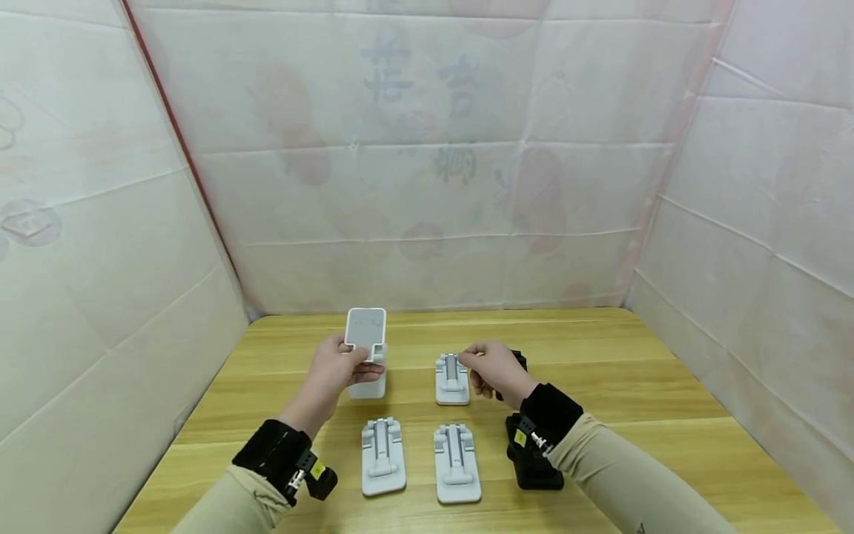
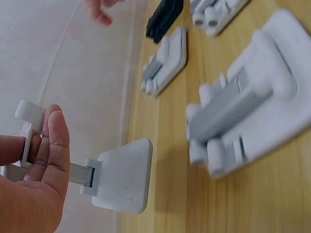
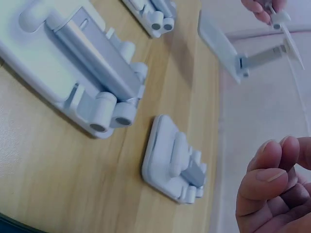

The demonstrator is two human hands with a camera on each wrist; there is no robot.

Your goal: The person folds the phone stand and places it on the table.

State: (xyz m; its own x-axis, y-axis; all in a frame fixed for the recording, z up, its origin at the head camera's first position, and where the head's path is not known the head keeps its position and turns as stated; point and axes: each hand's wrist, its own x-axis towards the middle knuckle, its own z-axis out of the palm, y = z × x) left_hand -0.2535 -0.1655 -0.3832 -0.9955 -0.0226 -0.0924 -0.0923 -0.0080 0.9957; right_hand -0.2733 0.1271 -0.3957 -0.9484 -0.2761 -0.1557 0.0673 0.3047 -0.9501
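My left hand [image 1: 333, 371] grips a white phone stand [image 1: 365, 326] by its upper plate, thumb on the front and fingers behind. The stand is unfolded, with its arm extended and its flat base [image 2: 124, 177] hanging over the far left of the table. My right hand [image 1: 499, 369] hovers beside a folded white phone stand [image 3: 165, 155] in the far middle. Its fingers are loosely curled, thumb near the forefinger, with nothing between them in the right wrist view. Two more folded white stands lie nearer me, one on the left [image 1: 383, 475] and one in the middle [image 1: 457, 478].
On the right side lie two black phone stands, the near one [image 1: 539, 475] partly behind my right wrist and the far one [image 1: 519, 360] mostly hidden by my right hand. The wooden table [image 1: 634, 460] is enclosed by pale cloth walls [image 1: 427, 274] at the back and sides.
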